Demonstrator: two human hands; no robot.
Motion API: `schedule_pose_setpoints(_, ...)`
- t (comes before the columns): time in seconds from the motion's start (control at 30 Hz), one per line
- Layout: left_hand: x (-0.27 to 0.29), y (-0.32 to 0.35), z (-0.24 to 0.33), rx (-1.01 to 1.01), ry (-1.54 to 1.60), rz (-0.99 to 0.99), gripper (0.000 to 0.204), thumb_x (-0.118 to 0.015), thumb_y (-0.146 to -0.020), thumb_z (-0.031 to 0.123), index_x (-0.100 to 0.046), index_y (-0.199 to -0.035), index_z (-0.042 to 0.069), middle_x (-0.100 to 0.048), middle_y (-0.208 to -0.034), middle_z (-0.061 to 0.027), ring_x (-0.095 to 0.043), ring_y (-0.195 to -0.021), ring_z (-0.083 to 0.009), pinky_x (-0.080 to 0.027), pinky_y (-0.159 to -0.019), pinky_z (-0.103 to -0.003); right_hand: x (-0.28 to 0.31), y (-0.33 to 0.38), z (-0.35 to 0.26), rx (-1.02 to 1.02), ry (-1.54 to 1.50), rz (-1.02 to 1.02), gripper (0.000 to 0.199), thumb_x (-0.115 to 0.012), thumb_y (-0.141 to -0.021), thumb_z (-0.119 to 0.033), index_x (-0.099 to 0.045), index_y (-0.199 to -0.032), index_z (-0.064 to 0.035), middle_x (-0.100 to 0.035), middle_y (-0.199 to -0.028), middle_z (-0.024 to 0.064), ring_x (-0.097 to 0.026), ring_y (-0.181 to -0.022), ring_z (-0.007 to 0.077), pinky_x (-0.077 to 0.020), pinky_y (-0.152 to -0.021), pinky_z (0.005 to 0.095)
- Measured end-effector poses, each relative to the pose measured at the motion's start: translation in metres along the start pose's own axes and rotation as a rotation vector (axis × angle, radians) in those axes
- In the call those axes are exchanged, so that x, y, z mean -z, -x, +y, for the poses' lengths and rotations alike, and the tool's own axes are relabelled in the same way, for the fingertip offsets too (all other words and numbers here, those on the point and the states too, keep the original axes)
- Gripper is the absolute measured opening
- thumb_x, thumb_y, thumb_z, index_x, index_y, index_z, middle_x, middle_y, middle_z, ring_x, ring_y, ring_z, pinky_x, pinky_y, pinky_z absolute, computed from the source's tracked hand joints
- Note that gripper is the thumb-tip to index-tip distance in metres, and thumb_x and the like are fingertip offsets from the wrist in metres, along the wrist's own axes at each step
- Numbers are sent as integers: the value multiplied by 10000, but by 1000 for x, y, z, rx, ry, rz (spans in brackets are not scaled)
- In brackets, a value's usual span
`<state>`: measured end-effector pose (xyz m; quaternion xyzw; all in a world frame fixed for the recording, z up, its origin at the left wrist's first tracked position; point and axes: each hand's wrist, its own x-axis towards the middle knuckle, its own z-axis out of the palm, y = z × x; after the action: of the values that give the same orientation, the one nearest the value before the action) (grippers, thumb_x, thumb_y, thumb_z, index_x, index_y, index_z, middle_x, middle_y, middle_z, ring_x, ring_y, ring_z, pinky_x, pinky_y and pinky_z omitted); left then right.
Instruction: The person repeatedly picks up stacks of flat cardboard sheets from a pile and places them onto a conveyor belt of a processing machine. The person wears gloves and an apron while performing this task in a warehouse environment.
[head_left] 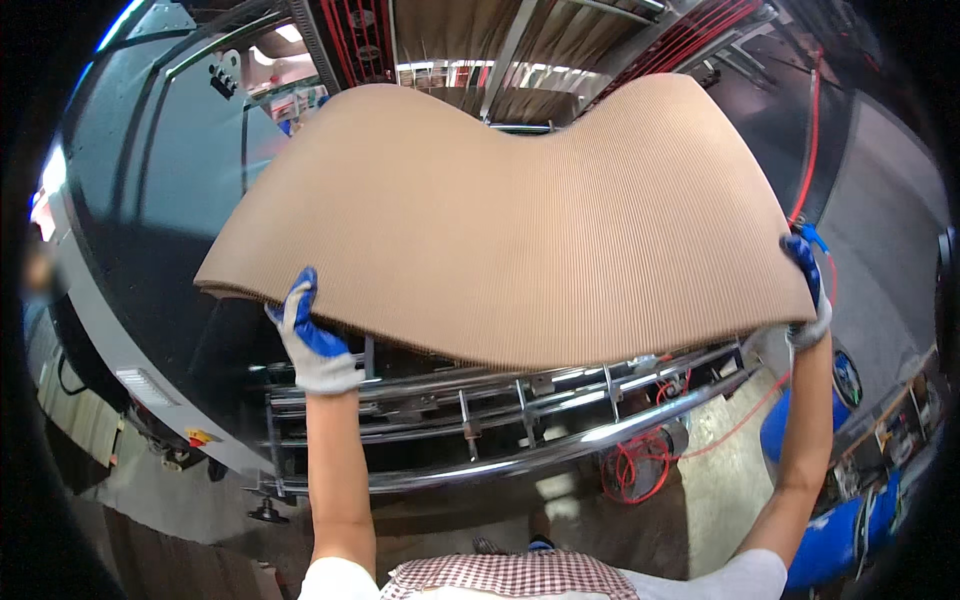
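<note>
A wide stack of brown corrugated cardboard sheets (pixel 480 230) spans the space in front of me, bent in a wave with a dip at the middle of its far edge. My left hand (pixel 312 335), in a white glove with blue coating, grips the near left edge, thumb on top and the other fingers hidden beneath. At the right end, my right hand (pixel 810 285) wears the same kind of glove and clasps the side edge near the corner. Several layers show along the near left edge.
Below the cardboard runs a frame of metal rods and rollers (pixel 500 465). Dark machine panels (pixel 170 190) rise at left, with a red and yellow knob (pixel 200 438). A red hose (pixel 640 470) coils near the floor. Blue drums (pixel 850 540) stand at lower right.
</note>
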<state>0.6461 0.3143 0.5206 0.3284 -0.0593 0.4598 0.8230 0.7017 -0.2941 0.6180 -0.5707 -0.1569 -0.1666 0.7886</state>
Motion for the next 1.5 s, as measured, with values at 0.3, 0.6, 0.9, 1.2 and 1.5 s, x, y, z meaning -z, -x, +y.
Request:
schedule_pose_setpoints(0.3,25,-33,-221,625,12,337,493,-717,-795,170,-546,-1254,116,-587,-1229,-108,-542,-1143,-304,-415,-1005,-521,89,-252,243,-685,228,-159,482,-756,-793,-366,-633,-1165,-85,-674,-1016,93,-652,-872,218,-518,-823,357)
schedule_pose_setpoints(0.6,8,-29,-235,612,-164,232,465,-687,-850,279,-548,-1258,103,-609,-1195,-146,-615,-1055,-298,-579,-701,-373,118,-312,337,-925,523,-20,535,-737,-763,-495,-644,-1117,-105,-667,-985,104,-627,-902,230,-488,-819,410)
schedule_pose_setpoints(0.9,-4,7,-217,-688,-1906,-128,489,-715,-776,369,-618,-1146,65,-603,-1080,-165,-547,-1074,-353,-342,-1025,-533,38,-222,347,686,1193,165,375,-496,-986,-233,-569,-1275,-6,-594,-1279,156,-553,-1178,323,-407,-1006,415)
schedule_pose_setpoints(1.2,28,-64,-303,-914,-1892,-461,624,-560,-795,600,-619,-1186,116,-587,-1069,-116,-534,-1069,-311,-277,-1080,-578,7,-224,417,970,1369,139,595,-241,-1013,-452,-523,-1328,-34,-520,-1365,154,-447,-1292,343,-247,-1095,520)
schedule_pose_setpoints(1.5,130,-138,-231,-256,-1019,663,423,-570,-934,403,-573,-1180,59,-601,-1155,-158,-583,-1012,-291,-433,-946,-367,106,-272,447,416,856,459,394,-439,-1008,-208,-501,-1291,58,-570,-1271,205,-559,-1158,323,-411,-1045,441)
